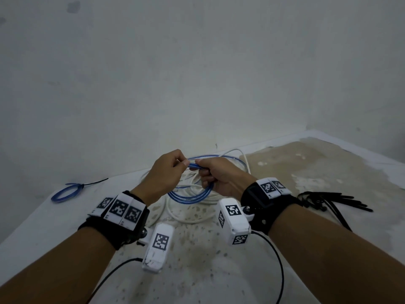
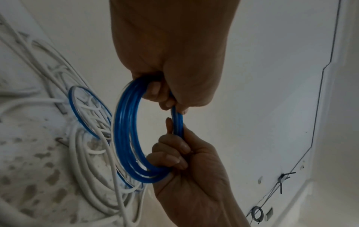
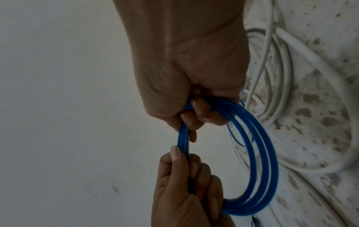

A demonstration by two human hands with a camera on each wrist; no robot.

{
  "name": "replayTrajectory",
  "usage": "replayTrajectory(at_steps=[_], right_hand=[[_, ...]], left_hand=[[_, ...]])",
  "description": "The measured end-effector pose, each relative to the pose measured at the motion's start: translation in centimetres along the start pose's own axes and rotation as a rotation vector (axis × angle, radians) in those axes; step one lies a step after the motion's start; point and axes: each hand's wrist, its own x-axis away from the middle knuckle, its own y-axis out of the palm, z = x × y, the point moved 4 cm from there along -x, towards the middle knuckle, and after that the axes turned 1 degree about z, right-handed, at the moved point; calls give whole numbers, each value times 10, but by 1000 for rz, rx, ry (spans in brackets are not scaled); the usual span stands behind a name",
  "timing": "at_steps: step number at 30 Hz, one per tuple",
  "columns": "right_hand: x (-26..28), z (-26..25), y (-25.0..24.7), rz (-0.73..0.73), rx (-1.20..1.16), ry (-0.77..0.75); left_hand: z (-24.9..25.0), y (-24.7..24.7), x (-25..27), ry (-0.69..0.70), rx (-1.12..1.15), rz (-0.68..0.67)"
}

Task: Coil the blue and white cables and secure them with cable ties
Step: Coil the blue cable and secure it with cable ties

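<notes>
Both hands held one blue coil (image 1: pixel 190 195) lifted clear of the surface: the left hand (image 1: pixel 164 176) pinched a gathered run of strands between thumb and curled fingers, and the right hand (image 1: pixel 221 178), just beside it, had its fingers curled through the loops, closed round the bundle. Judging by the even turns, the coiling of this blue cable looked nearly done, and the step in hand was gathering the strands at one spot for binding. Directly under the grip lay the loose white cable (image 1: pixel 188 216) in a slack heap, not yet coiled. Out past the right hand, a bundle of black cable ties (image 1: pixel 335 201) lay on the table (image 1: pixel 219 270). Far off beyond the left hand sat a finished blue coil (image 1: pixel 65 192), already tied. The next move probably called for one hand to keep the loops clamped while the other fetched a tie.
</notes>
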Motion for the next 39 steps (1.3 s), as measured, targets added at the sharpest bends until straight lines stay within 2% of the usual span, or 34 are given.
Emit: replayTrajectory(at_steps=[4,9,13,15,18,22,24,29,33,39], right_hand=[[8,-2,-20,58,-9,-9],[28,2,-55,107,-18,-4],[47,-2,-90,172,96,9],[59,-9,-115,262,228,-3],[77,-20,-153,438,551,-27],[90,-41,-199,590,1207,31],[97,-49,-213,590,1420,85],[105,-43,-234,531,1579,232],[99,-33,-243,437,1631,202],[107,-29,-241,481,1698,172]], left_hand=[[12,19,-6,21,32,-10],[30,54,-9,54,53,-104],[45,82,-10,52,130,-131],[52,95,-10,48,145,-140],[62,109,-9,45,153,-152],[75,118,-4,60,152,-183],[78,119,-3,66,148,-189],[80,118,-1,48,163,-206],[82,113,4,53,156,-209],[83,103,9,58,165,-196]])
